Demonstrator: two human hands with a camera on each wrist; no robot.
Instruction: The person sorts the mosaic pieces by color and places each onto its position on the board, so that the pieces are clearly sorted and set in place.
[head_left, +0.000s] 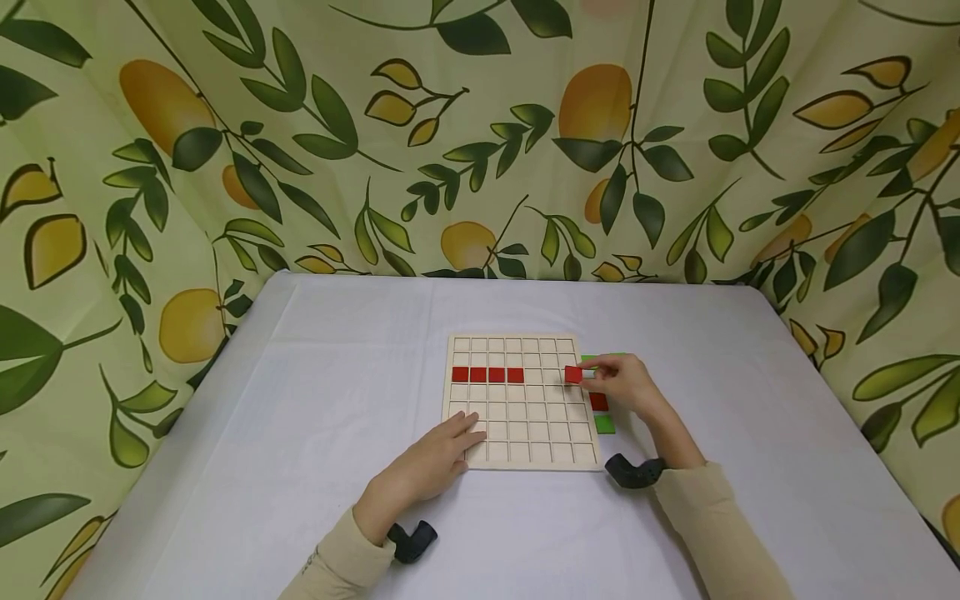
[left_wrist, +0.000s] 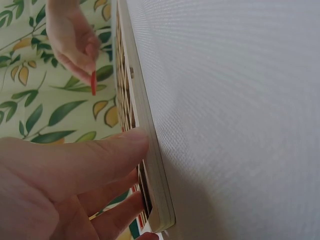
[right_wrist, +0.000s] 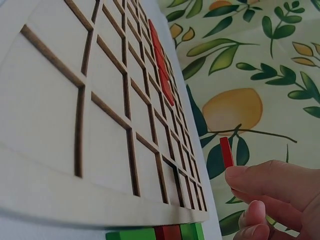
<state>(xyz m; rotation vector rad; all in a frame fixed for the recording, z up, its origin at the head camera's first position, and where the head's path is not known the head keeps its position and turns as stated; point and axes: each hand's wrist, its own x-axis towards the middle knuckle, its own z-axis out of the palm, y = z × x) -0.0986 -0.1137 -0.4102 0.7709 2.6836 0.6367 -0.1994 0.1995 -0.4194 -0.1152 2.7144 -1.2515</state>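
Observation:
A wooden grid board lies flat on the table, with several red square tiles side by side in one row at its left. Between thumb and fingertips my right hand pinches another red tile, held above the board's right side. In the right wrist view that tile is seen nearly edge-on, apart from the board. My left hand rests on the board's near left corner, fingers extended. The left wrist view shows its thumb against the board's edge, with the other fingers partly hidden.
Green tiles and a red tile lie along the board's right edge, partly under my right hand. A white cloth covers the table. Behind it hangs a leaf-and-fruit curtain. Each wrist carries a black device.

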